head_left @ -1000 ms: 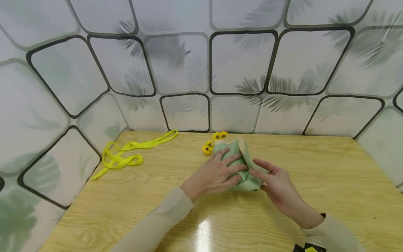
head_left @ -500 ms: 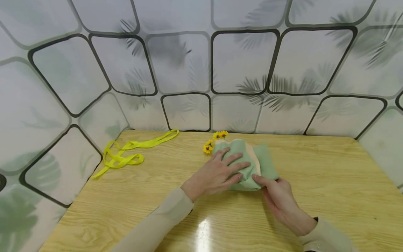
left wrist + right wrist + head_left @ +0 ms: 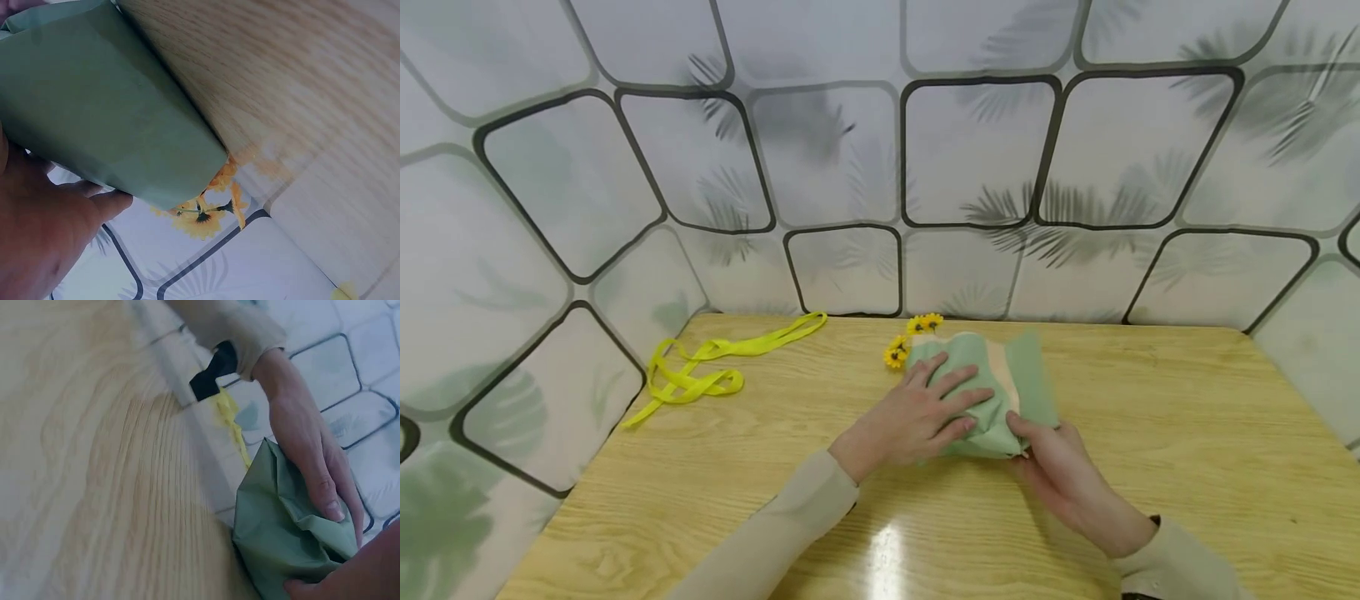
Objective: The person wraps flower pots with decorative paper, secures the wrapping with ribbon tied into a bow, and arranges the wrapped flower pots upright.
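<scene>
Green wrapping paper (image 3: 1032, 379) with a cream edge stripe is folded round yellow flowers (image 3: 896, 353), whose heads poke out at its far left end. Fingers spread, my left hand (image 3: 913, 414) rests on top of the folded paper. At the near right corner my right hand (image 3: 1063, 475) pinches the paper, thumb on top and the other fingers beneath. The left wrist view shows the smooth side of the paper (image 3: 106, 106) with the flower heads (image 3: 203, 219) beyond its end. Creases run through the paper (image 3: 281, 537) in the right wrist view. The stems are hidden.
A bright yellow ribbon (image 3: 692, 379) lies in loose loops on the left of the wooden table (image 3: 1165, 442). Patterned wall panels (image 3: 842, 267) stand along the table's back edge and to both sides.
My right hand has taken hold of the paper's right side, which was folded up and now spreads out to the right. The left hand has stayed in place.
</scene>
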`<state>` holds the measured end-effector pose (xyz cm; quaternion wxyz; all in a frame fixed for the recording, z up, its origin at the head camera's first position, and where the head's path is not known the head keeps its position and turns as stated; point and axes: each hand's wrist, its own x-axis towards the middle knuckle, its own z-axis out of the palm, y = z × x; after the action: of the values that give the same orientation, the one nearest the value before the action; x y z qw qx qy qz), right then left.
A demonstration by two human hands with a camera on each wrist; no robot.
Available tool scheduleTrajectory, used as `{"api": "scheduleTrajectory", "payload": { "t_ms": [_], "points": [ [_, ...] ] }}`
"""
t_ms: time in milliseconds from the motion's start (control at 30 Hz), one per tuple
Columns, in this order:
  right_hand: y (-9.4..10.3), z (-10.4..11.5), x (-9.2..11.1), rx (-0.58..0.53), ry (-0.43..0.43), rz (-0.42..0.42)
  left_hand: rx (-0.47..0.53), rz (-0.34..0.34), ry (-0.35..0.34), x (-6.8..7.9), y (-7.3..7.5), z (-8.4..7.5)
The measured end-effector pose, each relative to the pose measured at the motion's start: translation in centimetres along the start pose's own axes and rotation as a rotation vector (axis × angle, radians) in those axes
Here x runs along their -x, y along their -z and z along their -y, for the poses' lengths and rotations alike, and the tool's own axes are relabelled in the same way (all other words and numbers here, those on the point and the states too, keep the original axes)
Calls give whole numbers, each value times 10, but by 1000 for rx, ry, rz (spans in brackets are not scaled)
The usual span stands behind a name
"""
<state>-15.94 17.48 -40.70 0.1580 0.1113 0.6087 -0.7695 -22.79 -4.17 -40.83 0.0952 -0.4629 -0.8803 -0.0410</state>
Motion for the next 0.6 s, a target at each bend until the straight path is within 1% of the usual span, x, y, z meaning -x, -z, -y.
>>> {"api": "scheduleTrajectory", "payload": {
  "t_ms": [67,233,333,467,600],
  "points": [
    [-3,1,1,91,37,-11,8,9,12,1,-1,-1],
    [-15,3,4,325,165,-97,31,42,56,5,0,-2],
    [-23,3,5,432,226,-136,51,67,75,8,1,-1],
    [-31,3,7,492,244,-160,87,72,88,11,2,0],
    [-35,4,7,488,257,-179,99,45,63,13,2,1]
  ]
}}
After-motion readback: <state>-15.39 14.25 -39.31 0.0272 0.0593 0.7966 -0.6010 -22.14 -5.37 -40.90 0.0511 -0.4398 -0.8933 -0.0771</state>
